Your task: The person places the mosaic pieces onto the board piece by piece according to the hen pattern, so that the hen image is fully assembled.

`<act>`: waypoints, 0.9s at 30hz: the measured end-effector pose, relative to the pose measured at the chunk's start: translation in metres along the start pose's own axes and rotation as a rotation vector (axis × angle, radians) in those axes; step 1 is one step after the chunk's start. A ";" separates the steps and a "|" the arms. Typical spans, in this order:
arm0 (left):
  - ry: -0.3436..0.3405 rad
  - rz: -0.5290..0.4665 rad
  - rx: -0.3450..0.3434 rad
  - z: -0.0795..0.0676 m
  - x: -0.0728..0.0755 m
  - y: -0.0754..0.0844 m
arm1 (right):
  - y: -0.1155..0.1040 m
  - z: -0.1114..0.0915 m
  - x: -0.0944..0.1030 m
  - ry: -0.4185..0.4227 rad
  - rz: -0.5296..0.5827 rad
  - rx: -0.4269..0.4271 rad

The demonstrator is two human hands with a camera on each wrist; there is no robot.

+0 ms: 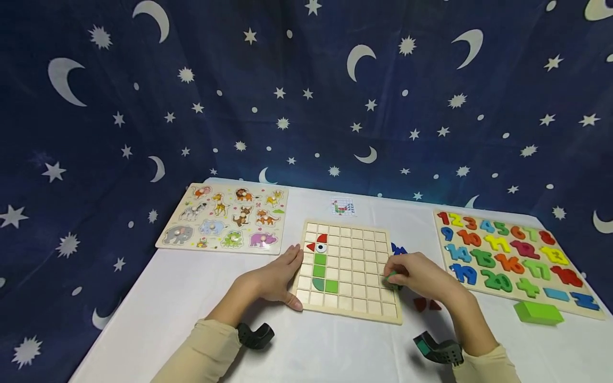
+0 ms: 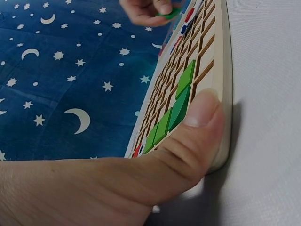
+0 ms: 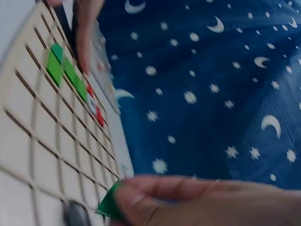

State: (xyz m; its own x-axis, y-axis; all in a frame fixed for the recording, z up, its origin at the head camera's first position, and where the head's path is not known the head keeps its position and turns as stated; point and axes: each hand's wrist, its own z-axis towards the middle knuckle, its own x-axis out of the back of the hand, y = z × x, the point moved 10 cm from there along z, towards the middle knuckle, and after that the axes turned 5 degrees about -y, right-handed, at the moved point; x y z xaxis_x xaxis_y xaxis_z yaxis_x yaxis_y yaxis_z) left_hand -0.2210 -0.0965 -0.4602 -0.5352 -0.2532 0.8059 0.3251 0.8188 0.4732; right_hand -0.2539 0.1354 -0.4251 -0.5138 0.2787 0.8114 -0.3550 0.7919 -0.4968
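A wooden grid board lies on the white table, with red, white-and-black eye, green square and dark green rounded tiles forming a figure at its left. My left hand rests at the board's left edge; in the left wrist view its thumb lies on the frame. Over the board's right edge, my right hand pinches a dark green tile between thumb and fingers. Partly hidden behind that hand are blue pieces. Two dark red tiles lie on the table below the right hand.
A small picture card lies behind the board. An animal peg puzzle stands at the back left. To the right are a number puzzle and a light green block. A dark starry cloth hangs behind the table.
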 end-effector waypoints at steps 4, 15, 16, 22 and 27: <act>-0.007 -0.010 -0.007 0.001 -0.003 0.001 | -0.018 0.010 -0.010 0.049 0.068 0.101; -0.001 -0.010 0.000 0.000 -0.002 -0.002 | -0.037 0.028 -0.028 0.145 0.169 0.133; -0.005 -0.008 0.004 0.000 -0.003 -0.002 | -0.037 0.029 -0.029 0.146 0.185 0.127; -0.004 -0.006 0.010 -0.001 -0.001 -0.003 | -0.040 0.032 -0.037 0.149 0.238 0.114; -0.009 -0.002 0.002 0.000 0.000 -0.001 | -0.041 0.035 -0.043 0.168 0.177 0.084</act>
State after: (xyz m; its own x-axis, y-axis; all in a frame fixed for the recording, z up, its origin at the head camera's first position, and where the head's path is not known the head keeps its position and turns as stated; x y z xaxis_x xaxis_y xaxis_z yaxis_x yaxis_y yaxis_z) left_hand -0.2215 -0.0970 -0.4603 -0.5427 -0.2506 0.8017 0.3227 0.8190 0.4744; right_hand -0.2448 0.0718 -0.4508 -0.4389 0.5011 0.7458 -0.3384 0.6768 -0.6538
